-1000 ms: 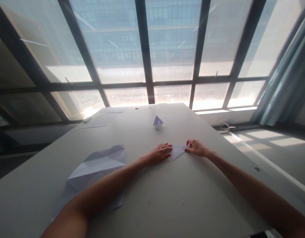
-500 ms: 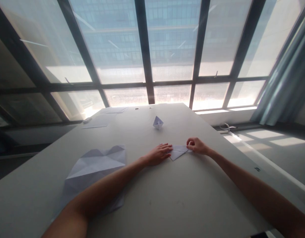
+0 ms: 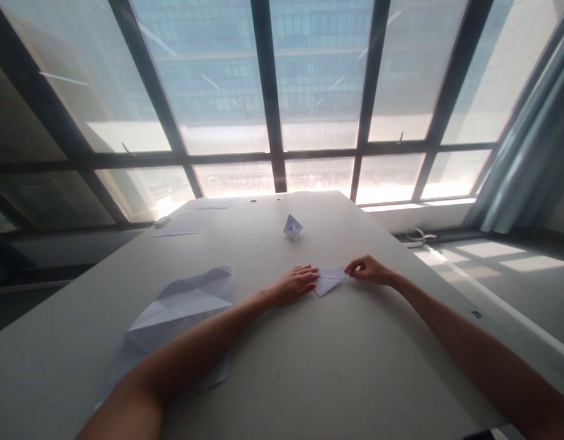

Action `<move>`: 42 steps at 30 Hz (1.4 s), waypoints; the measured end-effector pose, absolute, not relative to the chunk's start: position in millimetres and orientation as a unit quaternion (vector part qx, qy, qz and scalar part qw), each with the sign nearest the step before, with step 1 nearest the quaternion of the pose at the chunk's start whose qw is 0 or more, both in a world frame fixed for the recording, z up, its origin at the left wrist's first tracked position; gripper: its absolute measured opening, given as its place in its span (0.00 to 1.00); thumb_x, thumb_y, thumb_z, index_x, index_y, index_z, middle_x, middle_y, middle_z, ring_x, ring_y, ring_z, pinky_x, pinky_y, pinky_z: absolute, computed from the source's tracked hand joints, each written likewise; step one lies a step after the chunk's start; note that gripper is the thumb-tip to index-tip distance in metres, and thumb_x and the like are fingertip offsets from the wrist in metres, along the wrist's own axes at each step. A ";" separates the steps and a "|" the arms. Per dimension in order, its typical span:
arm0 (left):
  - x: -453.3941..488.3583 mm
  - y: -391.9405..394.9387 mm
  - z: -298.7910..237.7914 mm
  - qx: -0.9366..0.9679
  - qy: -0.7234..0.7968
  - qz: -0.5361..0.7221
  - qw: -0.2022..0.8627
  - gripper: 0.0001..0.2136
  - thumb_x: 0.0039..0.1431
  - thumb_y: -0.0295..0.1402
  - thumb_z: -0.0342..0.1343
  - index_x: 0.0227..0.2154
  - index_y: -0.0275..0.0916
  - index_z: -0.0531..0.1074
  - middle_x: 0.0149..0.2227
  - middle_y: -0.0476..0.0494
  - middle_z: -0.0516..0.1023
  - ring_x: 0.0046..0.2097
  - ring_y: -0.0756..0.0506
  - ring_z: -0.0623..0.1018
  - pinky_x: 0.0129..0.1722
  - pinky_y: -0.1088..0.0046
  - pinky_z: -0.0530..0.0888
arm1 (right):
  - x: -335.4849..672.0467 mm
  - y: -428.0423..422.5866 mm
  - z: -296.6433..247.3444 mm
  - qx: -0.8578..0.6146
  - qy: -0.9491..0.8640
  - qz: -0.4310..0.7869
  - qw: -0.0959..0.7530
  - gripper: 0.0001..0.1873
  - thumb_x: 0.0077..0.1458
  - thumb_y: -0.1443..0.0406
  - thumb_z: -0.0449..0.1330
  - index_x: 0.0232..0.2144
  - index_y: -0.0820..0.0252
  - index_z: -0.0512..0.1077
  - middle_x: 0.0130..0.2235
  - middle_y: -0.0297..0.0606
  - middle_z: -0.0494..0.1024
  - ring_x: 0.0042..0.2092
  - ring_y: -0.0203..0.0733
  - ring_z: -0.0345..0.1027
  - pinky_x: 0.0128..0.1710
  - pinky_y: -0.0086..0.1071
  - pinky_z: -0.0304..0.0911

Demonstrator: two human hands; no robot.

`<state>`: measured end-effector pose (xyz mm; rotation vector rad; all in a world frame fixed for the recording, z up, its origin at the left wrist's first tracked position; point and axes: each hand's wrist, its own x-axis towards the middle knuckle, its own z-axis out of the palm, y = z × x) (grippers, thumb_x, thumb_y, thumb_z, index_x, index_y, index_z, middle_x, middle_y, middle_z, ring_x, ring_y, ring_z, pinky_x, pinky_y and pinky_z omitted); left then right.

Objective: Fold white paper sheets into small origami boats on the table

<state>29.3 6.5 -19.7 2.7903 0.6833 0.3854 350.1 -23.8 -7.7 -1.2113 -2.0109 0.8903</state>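
Note:
A small piece of folded white paper (image 3: 330,282) lies on the table between my hands, its lower edge coming to a point. My left hand (image 3: 294,285) rests flat on its left side, fingers stretched out and covering that part. At the right corner, my right hand (image 3: 368,270) pinches the paper's edge between thumb and fingertips. Beyond them stands a small folded paper boat (image 3: 292,227). A large creased paper sheet (image 3: 181,305) lies to the left, partly hidden under my left forearm.
The white table (image 3: 282,391) reaches toward tall windows (image 3: 318,79). Flat white sheets (image 3: 178,223) lie at its far left. A curtain (image 3: 524,140) hangs at the right, and a looped cable (image 3: 417,234) is beyond the table's right edge.
My right hand's fingers have drawn closer together at the paper's right corner, which now lies flatter and narrower. My left hand has stayed in place.

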 end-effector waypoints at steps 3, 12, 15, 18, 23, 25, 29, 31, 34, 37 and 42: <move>29.5 5.6 -19.2 0.956 0.228 0.142 0.118 0.19 0.72 0.42 0.44 0.61 0.43 0.66 0.66 0.40 0.63 0.67 0.39 0.61 0.66 0.55 0.57 | 346.2 -20.7 -13.5 -0.483 -0.753 0.314 0.319 0.18 0.51 0.54 0.62 0.30 0.64 0.80 0.26 0.37 0.77 0.29 0.38 0.65 0.30 0.31 0.59; 30.6 2.2 -15.3 0.954 0.238 0.142 0.116 0.19 0.71 0.39 0.46 0.60 0.41 0.67 0.65 0.39 0.64 0.67 0.39 0.62 0.66 0.56 0.58 | 337.5 -13.5 -33.1 -0.524 -0.735 0.224 0.367 0.11 0.50 0.60 0.62 0.33 0.61 0.74 0.27 0.34 0.75 0.31 0.39 0.67 0.32 0.31 0.60; 30.5 0.0 -13.7 0.952 0.239 0.152 0.113 0.18 0.71 0.36 0.47 0.59 0.41 0.68 0.64 0.38 0.66 0.65 0.40 0.64 0.65 0.59 0.61 | 337.1 -14.3 -35.0 -0.520 -0.766 0.156 0.344 0.06 0.51 0.62 0.62 0.30 0.60 0.75 0.31 0.36 0.75 0.34 0.40 0.68 0.37 0.33 0.62; 30.5 -3.0 -12.7 0.942 0.265 0.174 0.105 0.17 0.69 0.36 0.49 0.57 0.43 0.71 0.60 0.38 0.66 0.59 0.40 0.69 0.61 0.60 0.66 | 338.4 -16.6 -32.0 -0.499 -0.794 0.104 0.330 0.05 0.52 0.64 0.63 0.28 0.58 0.77 0.36 0.38 0.75 0.37 0.41 0.68 0.41 0.34 0.62; 30.7 0.4 -16.3 0.925 0.284 0.225 0.114 0.16 0.67 0.33 0.50 0.55 0.43 0.73 0.49 0.39 0.71 0.51 0.42 0.72 0.56 0.62 0.70 | 345.6 -24.9 -15.2 -0.457 -0.845 0.098 0.260 0.08 0.57 0.67 0.59 0.30 0.58 0.79 0.36 0.39 0.77 0.37 0.40 0.69 0.41 0.32 0.62; 29.2 5.4 -17.6 0.917 0.283 0.249 0.130 0.16 0.68 0.31 0.48 0.55 0.39 0.72 0.47 0.39 0.73 0.49 0.43 0.73 0.54 0.64 0.71 | 347.6 -29.5 -6.5 -0.433 -0.869 0.088 0.223 0.08 0.59 0.67 0.59 0.34 0.56 0.80 0.38 0.39 0.78 0.39 0.41 0.70 0.42 0.32 0.61; 21.7 16.8 -15.4 0.921 0.268 0.249 0.132 0.16 0.68 0.27 0.44 0.49 0.36 0.75 0.47 0.38 0.76 0.48 0.43 0.75 0.53 0.64 0.72 | 340.7 -37.4 6.8 -0.434 -0.888 0.039 0.145 0.09 0.61 0.68 0.58 0.38 0.55 0.80 0.41 0.39 0.77 0.44 0.42 0.70 0.45 0.32 0.60; 17.1 21.4 -12.5 0.934 0.249 0.227 0.118 0.17 0.66 0.22 0.42 0.49 0.36 0.75 0.48 0.38 0.77 0.50 0.42 0.75 0.53 0.63 0.72 | 331.9 -39.7 9.8 -0.453 -0.885 0.003 0.104 0.10 0.62 0.68 0.57 0.36 0.58 0.79 0.41 0.41 0.77 0.44 0.43 0.70 0.44 0.32 0.60; 11.1 25.9 -7.5 0.952 0.221 0.191 0.092 0.19 0.64 0.19 0.42 0.49 0.37 0.75 0.47 0.39 0.78 0.50 0.43 0.75 0.53 0.65 0.72 | 318.2 -41.5 11.1 -0.464 -0.882 -0.062 0.056 0.11 0.64 0.69 0.56 0.34 0.61 0.79 0.38 0.44 0.77 0.41 0.44 0.70 0.43 0.33 0.59; 6.8 28.7 -2.3 0.964 0.201 0.164 0.060 0.20 0.65 0.18 0.41 0.52 0.38 0.73 0.47 0.40 0.78 0.51 0.43 0.75 0.53 0.65 0.72 | 309.9 -43.0 12.0 -0.458 -0.882 -0.111 0.026 0.13 0.63 0.72 0.53 0.34 0.63 0.78 0.35 0.45 0.77 0.38 0.44 0.69 0.42 0.33 0.59; 4.7 29.6 6.1 0.979 0.170 0.112 0.010 0.23 0.64 0.17 0.42 0.58 0.38 0.68 0.51 0.38 0.77 0.52 0.43 0.75 0.55 0.66 0.71 | 303.7 -46.4 14.8 -0.449 -0.881 -0.151 -0.004 0.13 0.59 0.77 0.53 0.32 0.65 0.78 0.35 0.46 0.77 0.37 0.44 0.70 0.40 0.34 0.59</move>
